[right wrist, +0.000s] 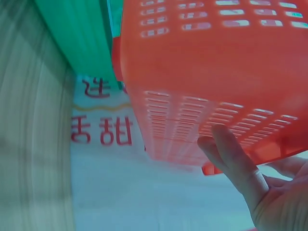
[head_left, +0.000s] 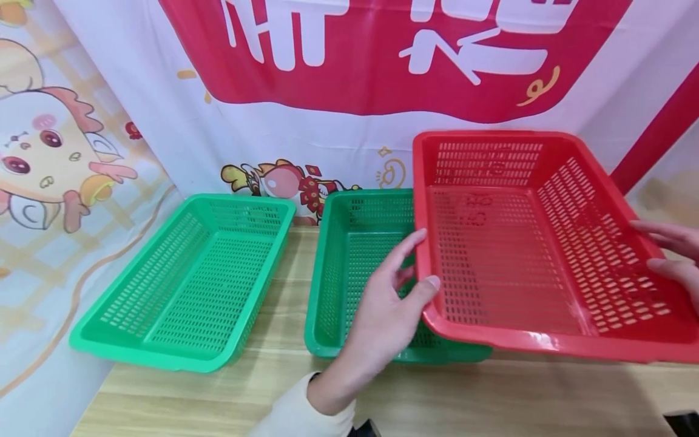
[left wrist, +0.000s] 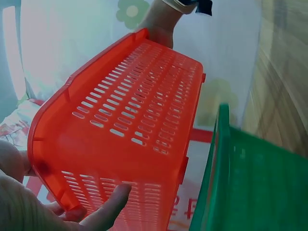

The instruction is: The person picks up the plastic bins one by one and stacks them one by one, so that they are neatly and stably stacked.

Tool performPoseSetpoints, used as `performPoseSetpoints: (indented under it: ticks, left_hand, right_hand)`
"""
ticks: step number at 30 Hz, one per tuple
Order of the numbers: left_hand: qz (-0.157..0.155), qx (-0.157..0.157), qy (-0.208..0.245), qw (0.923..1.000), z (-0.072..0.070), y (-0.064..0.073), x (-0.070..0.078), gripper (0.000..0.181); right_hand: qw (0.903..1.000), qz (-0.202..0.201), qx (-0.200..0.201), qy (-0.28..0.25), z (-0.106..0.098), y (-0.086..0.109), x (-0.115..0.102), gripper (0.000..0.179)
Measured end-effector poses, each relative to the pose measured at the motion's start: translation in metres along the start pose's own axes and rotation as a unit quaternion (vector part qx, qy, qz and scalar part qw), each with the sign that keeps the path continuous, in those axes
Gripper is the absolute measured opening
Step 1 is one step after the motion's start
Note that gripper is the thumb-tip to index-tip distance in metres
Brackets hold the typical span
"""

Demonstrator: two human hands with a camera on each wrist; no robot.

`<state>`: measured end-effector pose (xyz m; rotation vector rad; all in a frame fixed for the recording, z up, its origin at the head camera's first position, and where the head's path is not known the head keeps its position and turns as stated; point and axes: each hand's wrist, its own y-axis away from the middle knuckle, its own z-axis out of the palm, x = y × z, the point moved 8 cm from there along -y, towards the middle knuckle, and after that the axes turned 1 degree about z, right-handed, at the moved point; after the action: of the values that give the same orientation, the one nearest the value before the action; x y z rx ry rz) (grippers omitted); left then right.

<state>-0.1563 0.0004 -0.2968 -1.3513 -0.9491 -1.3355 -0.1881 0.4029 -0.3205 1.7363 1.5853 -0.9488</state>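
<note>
Both hands hold a red plastic basket with slotted walls, raised over the right part of a green basket. My left hand grips its left rim, the thumb over the edge and the fingers along the outer wall. On the opposite side my right hand grips the right rim, partly cut off by the frame edge. In the left wrist view, a finger lies against the slotted outer wall. The right wrist view shows fingers of the right hand under the rim.
Another green basket stands at the left of the wooden table, beside the patterned side cloth. A white and red printed cloth hangs behind the baskets.
</note>
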Motion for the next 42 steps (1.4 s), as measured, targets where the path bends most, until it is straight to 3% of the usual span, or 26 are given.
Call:
performPoseSetpoints:
  ticks: [2, 7, 11, 16, 24, 33, 42]
  left_hand:
    - [0.004, -0.004, -0.004, 1.0, -0.009, 0.0, 0.002, 0.06]
    - [-0.001, -0.006, -0.036, 0.9993, -0.03, 0.002, 0.002, 0.06]
    - [-0.005, 0.009, -0.063, 0.9979, -0.049, 0.005, -0.001, 0.062]
    - [-0.012, 0.03, -0.074, 0.9967, -0.071, 0.011, -0.004, 0.063]
    - [-0.026, 0.04, -0.115, 0.9922, -0.098, 0.019, 0.002, 0.063]
    - [-0.032, 0.058, -0.129, 0.9895, -0.127, 0.031, 0.002, 0.064]
    - [-0.015, 0.063, -0.14, 0.9881, -0.141, 0.036, -0.006, 0.063]
  right_hand:
    - [0.9991, -0.031, 0.03, -0.005, 0.012, 0.01, -0.022, 0.06]
    - [0.9977, -0.037, 0.027, -0.049, 0.033, 0.017, -0.042, 0.053]
    - [0.9993, -0.014, 0.035, -0.001, 0.051, 0.02, -0.059, 0.05]
    - [0.9975, -0.031, 0.043, 0.047, 0.07, 0.018, -0.08, 0.052]
    - [0.9994, -0.013, 0.002, -0.031, 0.094, 0.016, -0.091, 0.056]
    - [0.9987, -0.032, -0.015, -0.038, 0.122, 0.02, -0.106, 0.059]
    - [0.9967, -0.041, -0.039, -0.058, 0.139, 0.019, -0.111, 0.057]
